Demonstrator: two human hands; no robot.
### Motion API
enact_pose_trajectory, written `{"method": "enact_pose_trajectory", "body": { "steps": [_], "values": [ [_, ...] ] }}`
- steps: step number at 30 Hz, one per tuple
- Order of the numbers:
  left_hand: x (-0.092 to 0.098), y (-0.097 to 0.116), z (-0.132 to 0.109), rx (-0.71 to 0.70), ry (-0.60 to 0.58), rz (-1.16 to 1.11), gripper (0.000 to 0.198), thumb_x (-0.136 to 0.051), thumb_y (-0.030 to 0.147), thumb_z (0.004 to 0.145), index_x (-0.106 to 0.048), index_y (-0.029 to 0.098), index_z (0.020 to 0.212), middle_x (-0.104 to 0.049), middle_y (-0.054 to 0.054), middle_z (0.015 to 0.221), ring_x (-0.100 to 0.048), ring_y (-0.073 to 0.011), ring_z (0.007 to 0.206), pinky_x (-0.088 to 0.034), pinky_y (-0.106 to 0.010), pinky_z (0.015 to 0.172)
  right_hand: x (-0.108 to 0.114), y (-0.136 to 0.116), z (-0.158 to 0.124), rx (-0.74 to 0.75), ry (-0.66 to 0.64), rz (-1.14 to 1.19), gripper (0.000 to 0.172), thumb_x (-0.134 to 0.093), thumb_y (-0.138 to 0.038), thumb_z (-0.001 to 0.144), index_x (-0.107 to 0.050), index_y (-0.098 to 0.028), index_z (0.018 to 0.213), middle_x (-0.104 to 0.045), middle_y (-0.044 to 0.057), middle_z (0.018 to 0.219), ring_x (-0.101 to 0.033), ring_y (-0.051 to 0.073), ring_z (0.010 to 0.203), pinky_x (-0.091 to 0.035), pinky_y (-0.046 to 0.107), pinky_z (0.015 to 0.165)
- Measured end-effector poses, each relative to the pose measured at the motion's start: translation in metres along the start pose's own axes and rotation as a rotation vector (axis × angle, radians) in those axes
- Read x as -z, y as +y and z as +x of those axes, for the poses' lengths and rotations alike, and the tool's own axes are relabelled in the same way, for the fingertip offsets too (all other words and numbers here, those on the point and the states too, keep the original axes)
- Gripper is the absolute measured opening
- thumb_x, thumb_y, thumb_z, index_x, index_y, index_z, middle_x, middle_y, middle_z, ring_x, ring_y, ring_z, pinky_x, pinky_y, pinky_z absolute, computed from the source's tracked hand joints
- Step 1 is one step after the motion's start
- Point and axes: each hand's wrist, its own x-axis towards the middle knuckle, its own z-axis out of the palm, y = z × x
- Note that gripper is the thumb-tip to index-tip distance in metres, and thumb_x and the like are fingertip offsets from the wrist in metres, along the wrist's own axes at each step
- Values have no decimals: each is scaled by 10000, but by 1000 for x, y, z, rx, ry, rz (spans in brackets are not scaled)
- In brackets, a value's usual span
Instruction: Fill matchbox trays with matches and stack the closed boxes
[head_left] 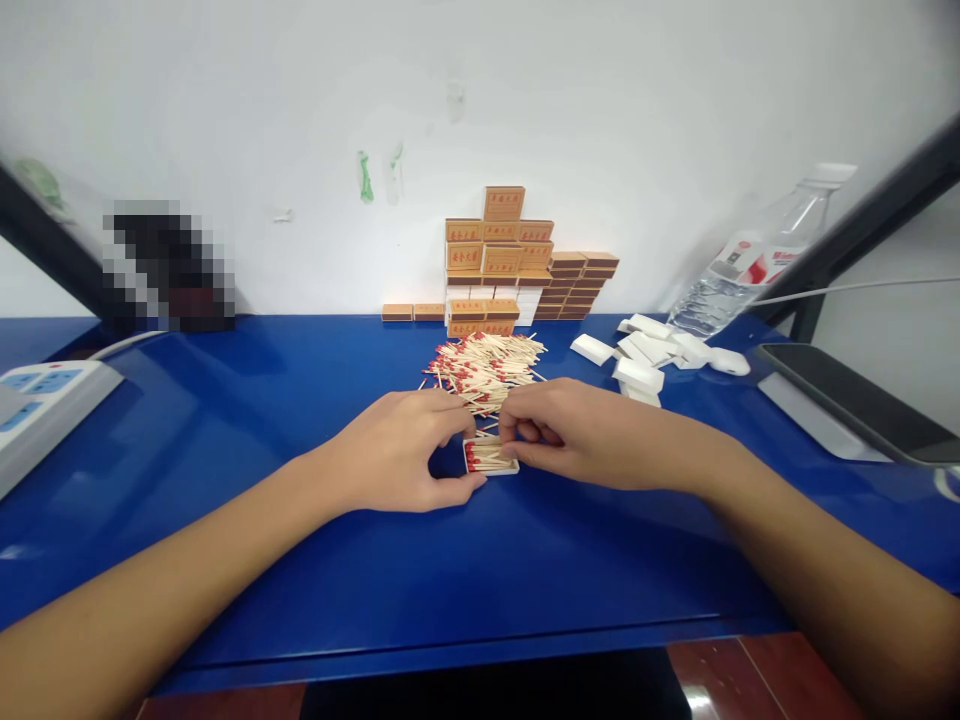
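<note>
So, from where I'm standing, the white matchbox tray (501, 471) sits on the blue table (360, 590) just below the middle of the frame, long axis running left to right. The matches inside (481, 459) lie along it too, red heads pointing to the left of the frame.

Right above it there's a big loose heap of matches (487, 372), pretty much filling the gap up to the stacked matchboxes (501, 262) at upper center. White empty trays (641, 352) are jumbled right of center, with a clear plastic bottle (750, 265) leaning behind them and a black smartphone (862, 400) at the right edge. Power strip (56, 405) at far left, well apart.

Grip-wise: the left hand (401, 450) makes a C, thumb and fingertips steadying the tray's left end from both long sides. The right hand (566, 435) has thumb and finger nearly together over the right end; honestly can't tell if they're pinching a match.
</note>
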Motion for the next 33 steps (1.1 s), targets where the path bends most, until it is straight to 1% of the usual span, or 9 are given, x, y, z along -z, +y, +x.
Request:
{"method": "enact_pose_trajectory", "body": {
  "steps": [4, 9, 15, 19, 24, 28, 33],
  "values": [
    [1, 1, 1, 15, 1, -2, 273, -678, 448, 907, -672, 175, 915, -623, -3, 822, -577, -166, 758, -428, -309, 680, -1, 1, 0, -3, -14, 29, 151, -580, -278, 1007, -646, -197, 898, -698, 36, 870, -552, 157, 710, -362, 300, 660],
    [2, 1, 1, 29, -9, 1, 271, -675, 449, 907, -671, 178, 914, -627, -8, 816, -578, -171, 756, -422, -308, 673, -1, 1, 0, -17, -51, 26, 176, -541, -291, 1030, -644, -197, 922, -708, 50, 917, -578, 174, 750, -388, 308, 690],
    [1, 0, 0, 27, -13, 10, 282, -670, 458, 914, -682, 178, 949, -634, -8, 820, -583, -174, 760, -423, -312, 676, 2, 4, -4, -20, -26, 36, 221, -497, -350, 1062, -600, -210, 926, -704, 54, 948, -597, 194, 806, -397, 324, 717],
    [1, 1, 1, 44, 0, 21, 280, -681, 451, 908, -673, 172, 919, -636, -7, 818, -580, -170, 741, -415, -309, 658, -1, 3, -4, -26, -1, 44, 237, -480, -371, 1075, -581, -212, 931, -695, 52, 951, -582, 195, 815, -395, 327, 726],
    [2, 1, 1, 49, 2, 13, 276, -676, 447, 909, -671, 171, 901, -620, -3, 796, -570, -166, 725, -411, -306, 646, -5, 1, 0, -18, -25, 54, 184, -523, -309, 1049, -591, -207, 912, -695, 44, 949, -570, 179, 797, -385, 311, 707],
    [2, 0, 1, 46, 0, 13, 273, -676, 447, 909, -673, 173, 911, -632, -7, 809, -575, -167, 727, -413, -306, 646, -3, 4, 1, 21, -7, 60, 165, -528, -277, 1039, -594, -209, 905, -681, 35, 934, -561, 172, 790, -368, 306, 704],
    [2, 1, 1, 48, -6, 20, 275, -674, 456, 912, -669, 181, 930, -642, -7, 823, -593, -174, 745, -417, -312, 646, 2, 6, 1, 31, 24, 14, 187, -570, -283, 1004, -557, -211, 832, -627, 24, 849, -501, 166, 730, -336, 314, 679]
  ]
}}
